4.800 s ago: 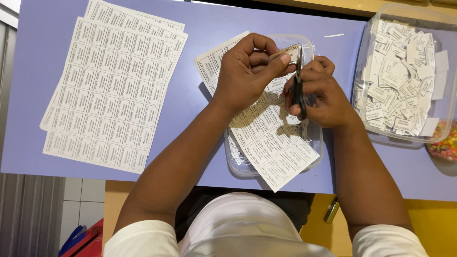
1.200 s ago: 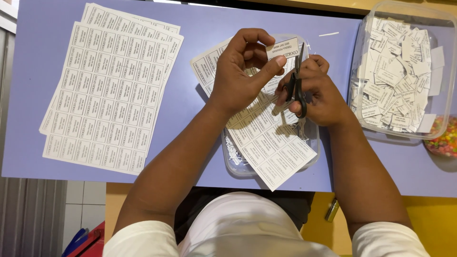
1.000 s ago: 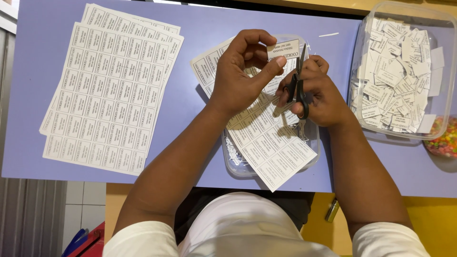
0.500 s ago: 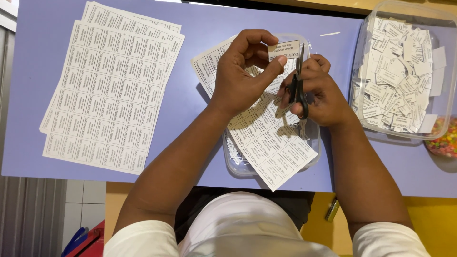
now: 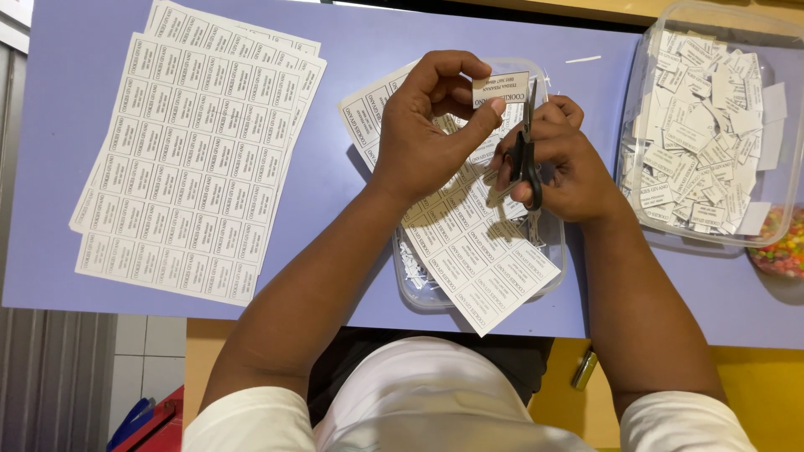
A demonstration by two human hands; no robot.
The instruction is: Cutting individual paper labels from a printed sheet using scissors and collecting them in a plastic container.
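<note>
My left hand (image 5: 427,125) pinches a small printed paper label (image 5: 501,88) between thumb and fingers, above a partly cut label sheet (image 5: 469,251). My right hand (image 5: 569,163) grips black-handled scissors (image 5: 526,151), blades pointing up and touching the label's right edge. The sheet lies across a clear plastic tray (image 5: 410,280) that holds thin paper trimmings. Both hands hover close together over this tray on the purple table (image 5: 352,201).
A stack of uncut label sheets (image 5: 197,151) lies at the left. At the right stands a clear plastic box (image 5: 712,125) filled with several cut labels. A container of coloured candies (image 5: 783,251) shows at the right edge. A thin paper sliver (image 5: 583,59) lies behind.
The label in my left hand has turned and lifted so its printed face shows more; the scissors stay at its right edge. Both hands remain over the tray.
</note>
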